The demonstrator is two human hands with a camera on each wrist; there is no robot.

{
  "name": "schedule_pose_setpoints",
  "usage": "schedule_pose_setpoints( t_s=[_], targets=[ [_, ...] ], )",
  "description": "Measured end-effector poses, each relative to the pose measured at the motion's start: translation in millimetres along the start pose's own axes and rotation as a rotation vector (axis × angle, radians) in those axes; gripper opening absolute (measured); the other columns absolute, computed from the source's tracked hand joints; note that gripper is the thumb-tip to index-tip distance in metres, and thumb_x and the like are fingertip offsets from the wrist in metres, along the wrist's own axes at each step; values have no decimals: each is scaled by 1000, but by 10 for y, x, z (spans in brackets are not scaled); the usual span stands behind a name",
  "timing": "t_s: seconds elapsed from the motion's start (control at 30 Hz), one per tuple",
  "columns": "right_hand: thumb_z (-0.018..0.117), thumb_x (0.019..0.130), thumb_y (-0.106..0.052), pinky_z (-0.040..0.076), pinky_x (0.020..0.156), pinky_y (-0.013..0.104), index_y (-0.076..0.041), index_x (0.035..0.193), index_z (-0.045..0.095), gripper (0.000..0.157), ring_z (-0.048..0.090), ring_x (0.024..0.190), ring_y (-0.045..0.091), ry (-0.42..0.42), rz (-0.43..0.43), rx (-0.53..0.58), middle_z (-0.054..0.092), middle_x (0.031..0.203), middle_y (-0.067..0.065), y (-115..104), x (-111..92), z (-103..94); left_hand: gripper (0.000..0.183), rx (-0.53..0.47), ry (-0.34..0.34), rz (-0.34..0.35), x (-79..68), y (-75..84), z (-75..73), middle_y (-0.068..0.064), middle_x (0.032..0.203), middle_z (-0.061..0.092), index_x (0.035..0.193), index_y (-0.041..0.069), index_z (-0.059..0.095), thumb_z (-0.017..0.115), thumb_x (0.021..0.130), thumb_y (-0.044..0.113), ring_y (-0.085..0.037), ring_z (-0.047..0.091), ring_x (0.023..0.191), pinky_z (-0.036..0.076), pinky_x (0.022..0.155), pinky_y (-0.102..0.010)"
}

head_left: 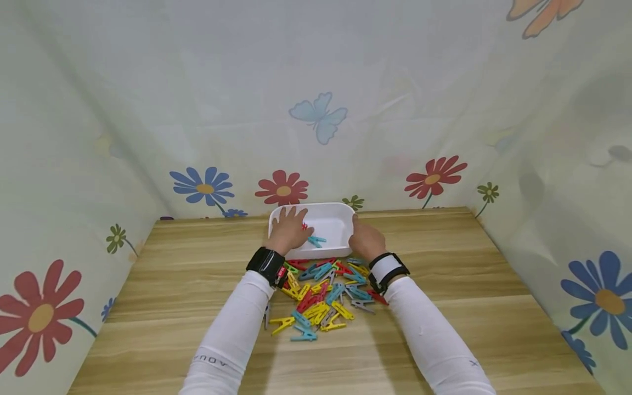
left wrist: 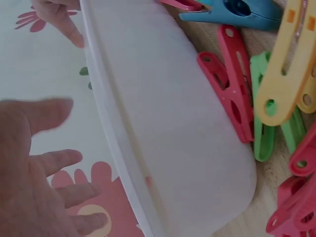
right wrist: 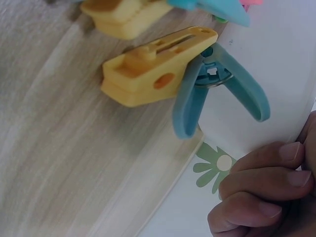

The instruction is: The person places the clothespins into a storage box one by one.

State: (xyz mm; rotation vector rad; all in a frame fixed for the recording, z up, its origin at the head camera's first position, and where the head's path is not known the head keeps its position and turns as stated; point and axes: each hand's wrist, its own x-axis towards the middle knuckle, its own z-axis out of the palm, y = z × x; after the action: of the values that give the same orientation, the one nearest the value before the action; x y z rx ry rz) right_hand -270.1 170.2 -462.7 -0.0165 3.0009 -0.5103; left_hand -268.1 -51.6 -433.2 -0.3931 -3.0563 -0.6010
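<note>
A white plastic tray (head_left: 338,224) stands at the back of the table with a blue clothespin (head_left: 317,241) and a red clothespin (head_left: 304,226) inside. Over its left part, my left hand (head_left: 288,230) is spread with nothing in its grasp; the left wrist view shows the fingers apart beside the tray's rim. At the tray's right end, my right hand (head_left: 366,240) grips the rim, its fingers (right wrist: 264,183) curled in the right wrist view and its thumb hidden there. A loose pile of coloured clothespins (head_left: 323,312) lies just in front of the tray, between my forearms.
Close against the tray's wall lie a red clothespin (left wrist: 232,81) and a green clothespin (left wrist: 261,133). At its other end are a teal clothespin (right wrist: 190,106) and a yellow clothespin (right wrist: 133,74). A flowered curtain (head_left: 345,159) borders the wooden table (head_left: 187,274) behind and at both sides.
</note>
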Motion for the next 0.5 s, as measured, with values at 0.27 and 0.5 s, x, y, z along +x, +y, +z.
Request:
schedule_pose_setpoints(
  t_s=[0.27, 0.5],
  targets=[
    [54, 93, -14, 48, 57, 38, -7, 155, 27, 68, 62, 80, 27, -10, 7, 4, 64, 127, 22, -4, -2, -15, 77, 28, -79, -19, -51, 8, -19, -13, 165, 15, 159, 19, 19, 53, 97, 49, -39, 8, 153, 11, 118, -64],
    [52, 93, -14, 48, 58, 38, -8, 156, 26, 68, 62, 80, 27, -12, 9, -14, 65, 125, 22, -5, 9, 1, 76, 85, -19, 67, -280, 86, -192, -11, 165, 16, 158, 20, 20, 53, 97, 49, -37, 10, 153, 13, 119, -63]
  ],
)
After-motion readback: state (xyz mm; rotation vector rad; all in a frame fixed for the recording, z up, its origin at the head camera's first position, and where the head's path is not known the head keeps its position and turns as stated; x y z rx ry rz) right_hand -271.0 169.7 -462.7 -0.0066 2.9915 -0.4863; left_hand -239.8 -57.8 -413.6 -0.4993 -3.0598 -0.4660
